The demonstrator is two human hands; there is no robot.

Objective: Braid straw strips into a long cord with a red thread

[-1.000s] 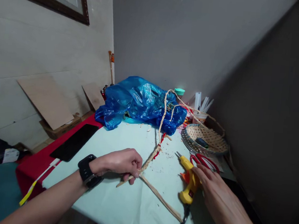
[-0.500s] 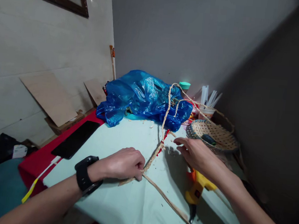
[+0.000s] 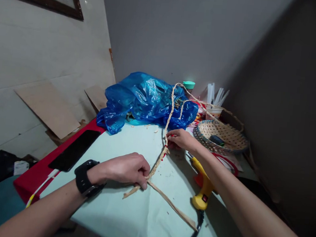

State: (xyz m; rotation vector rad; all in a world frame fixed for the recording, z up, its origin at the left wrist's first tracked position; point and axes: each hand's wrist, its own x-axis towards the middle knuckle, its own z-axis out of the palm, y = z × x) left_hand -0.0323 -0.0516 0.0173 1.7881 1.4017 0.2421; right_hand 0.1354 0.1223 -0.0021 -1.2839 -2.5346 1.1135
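A long braided cord [image 3: 157,163] of pale straw-like fibre runs up the middle of the table and loops over the blue bag. My left hand [image 3: 129,168], with a black watch on its wrist, pinches the cord's near end, where loose flat strands [image 3: 170,202] fan out. A thin red tie [image 3: 164,154] lies along the braid further up. Around the tie's upper end close the fingertips of my right hand [image 3: 183,139], right beside the cord. Below my right forearm lies a yellow glue gun [image 3: 202,197] with a black cable.
A crumpled blue plastic bag [image 3: 145,98] fills the back of the pale table cover [image 3: 115,211]. At right are a woven basket [image 3: 235,139] with a dark object inside and a cup [image 3: 213,112] of white sticks. A black phone [image 3: 74,149] with a cable lies left.
My right hand has moved left and away from me, from above the glue gun to the red tie beside the braid. My left hand keeps its pinch. The view has shifted slightly.
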